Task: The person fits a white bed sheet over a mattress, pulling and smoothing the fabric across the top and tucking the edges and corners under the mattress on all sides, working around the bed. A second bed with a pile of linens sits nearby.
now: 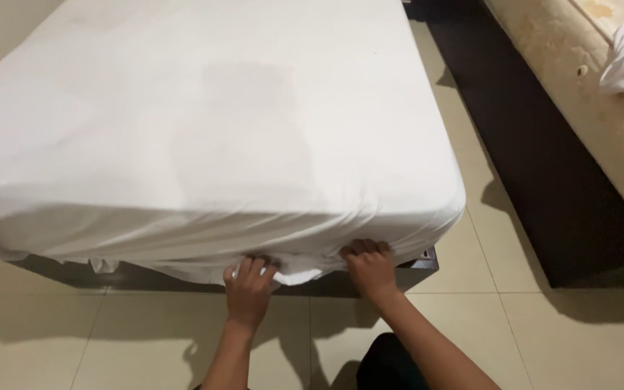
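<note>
While the white sheet (204, 130) covered the bed filling the upper left of the frame, the left hand (248, 289) and right hand (371, 269) each gripped its bunched lower edge, fingers curled

1. The single head view looks steeply down from above the foot of a bed (204, 130).
2. It sits close, facing forward along the mattress toward the tiled floor (514, 332).
</note>
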